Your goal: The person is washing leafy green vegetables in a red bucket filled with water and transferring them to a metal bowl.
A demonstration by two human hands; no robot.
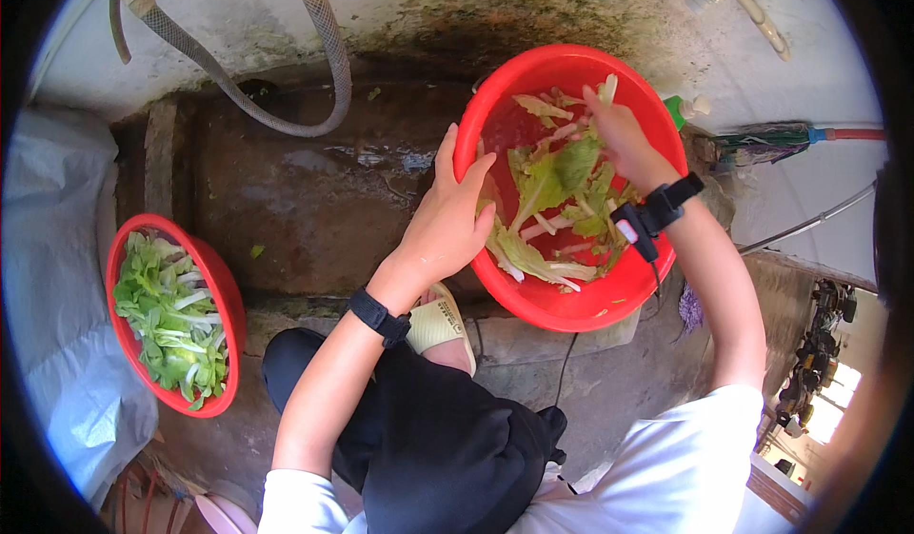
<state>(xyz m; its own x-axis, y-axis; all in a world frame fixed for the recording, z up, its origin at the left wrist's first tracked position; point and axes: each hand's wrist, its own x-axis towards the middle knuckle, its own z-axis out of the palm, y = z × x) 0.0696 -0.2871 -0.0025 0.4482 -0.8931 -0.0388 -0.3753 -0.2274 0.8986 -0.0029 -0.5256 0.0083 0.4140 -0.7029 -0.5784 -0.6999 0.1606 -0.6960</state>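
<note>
A large red plastic basin [578, 316] before me holds water and loose leafy greens [550, 184] with pale stalks. On its left rim rests my left hand [450, 213], thumb and fingers spread over the edge. Inside the basin, at the upper right, my right hand [621, 134] is among the greens; its fingers are partly hidden and slightly blurred, so whether it grips a leaf is unclear. Each wrist wears a black strap, the right one with a small device. A smaller red basin [232, 320] at the left is filled with greens [171, 320].
A ribbed grey hose [228, 84] loops down over the wet, dark trough floor [321, 198]. Grey plastic sheeting [57, 213] hangs at the left. Behind the large basin are a green bottle [674, 111] and a mop head [764, 143]. A thin black cable [565, 370] runs below it.
</note>
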